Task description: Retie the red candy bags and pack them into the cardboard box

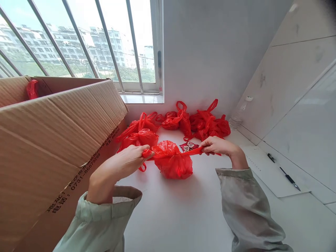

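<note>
A filled red plastic bag (174,166) rests on the white table in front of me, its handles crossed in a knot at the top. My left hand (131,157) is closed around one handle and draws it out to the left. The other handle is pinched in my right hand (216,145), stretched taut to the right. What the bag contains is hidden. Just behind it lies a small dark red printed packet (188,146), close to my right fingers.
Several red plastic bags (173,120) sit along the wall behind. On the left a large open cardboard box (65,122) stands by the barred window. To the right are a clear bottle (238,113), paper (265,168), a pen (290,178) and a black cap (271,158).
</note>
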A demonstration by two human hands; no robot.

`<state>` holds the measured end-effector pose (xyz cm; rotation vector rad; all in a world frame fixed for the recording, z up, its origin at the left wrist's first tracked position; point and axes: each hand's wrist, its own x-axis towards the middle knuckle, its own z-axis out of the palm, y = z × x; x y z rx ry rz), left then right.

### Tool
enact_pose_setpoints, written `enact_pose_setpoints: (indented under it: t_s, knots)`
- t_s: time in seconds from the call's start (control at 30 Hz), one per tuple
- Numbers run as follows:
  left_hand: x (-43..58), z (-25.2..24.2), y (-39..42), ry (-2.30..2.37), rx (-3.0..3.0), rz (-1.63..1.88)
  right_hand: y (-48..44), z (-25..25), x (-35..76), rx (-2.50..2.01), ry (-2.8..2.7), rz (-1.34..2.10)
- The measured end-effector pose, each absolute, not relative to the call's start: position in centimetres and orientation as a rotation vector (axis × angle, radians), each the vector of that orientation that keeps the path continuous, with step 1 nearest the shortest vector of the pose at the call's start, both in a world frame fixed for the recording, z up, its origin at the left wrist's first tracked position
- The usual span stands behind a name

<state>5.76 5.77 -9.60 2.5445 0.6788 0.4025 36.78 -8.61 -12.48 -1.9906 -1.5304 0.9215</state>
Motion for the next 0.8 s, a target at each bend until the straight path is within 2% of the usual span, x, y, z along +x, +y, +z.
enact_pose_setpoints:
  t_s: [0.1,0.17,0.33,0.43,0.6,0.8]
  knots:
    - [5.9,-9.0,5.8,0.637,2.772,0.133,-8.9,-11.9,36.5,-1.982,-1.488,0.772]
    - [6.1,-8.5,5.5,0.608,2.823,0.071,-8.8,-11.6,36.0,-1.802,-1.462,0.750]
    - [6.6,-6.9,4.0,0.697,2.575,0.052,-6.4,-12.2,33.6,-1.088,-1.169,0.931]
    - [6.2,-6.3,3.8,0.750,2.450,0.031,-4.8,-12.9,32.4,-0.847,-0.853,1.043]
    - [5.1,-6.3,4.2,0.726,2.459,0.046,-4.0,-13.8,32.5,-0.791,-0.625,1.072]
    - [4.8,-6.8,3.8,0.717,2.571,-0.100,-3.8,-13.9,32.0,-1.098,-0.895,0.969]
